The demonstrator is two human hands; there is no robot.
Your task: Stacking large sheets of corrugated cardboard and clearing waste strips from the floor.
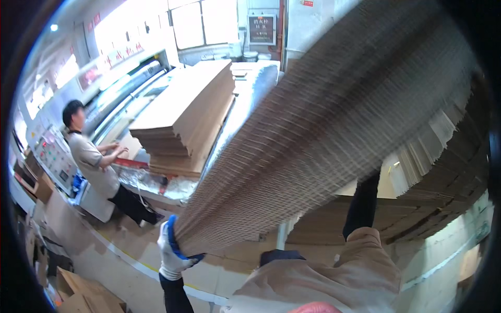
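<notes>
A thick stack of corrugated cardboard sheets (313, 135), its fluted edges facing me, slants from the lower middle to the upper right. My left hand (175, 249), in a white glove with blue coating, is closed round the lower left end of this stack. My right arm reaches up in a dark sleeve and passes behind the stack, so the right hand itself is hidden. Beyond lies another tall pile of brown cardboard sheets (180, 104) on a machine bed.
At left a co-worker (91, 156) stands beside a machine with rollers (125, 94) and a control panel (55, 161). Further cardboard piles (365, 219) stand close on my right. Loose cardboard (86, 292) lies at the lower left. A yellow-and-white line (130, 261) crosses the floor.
</notes>
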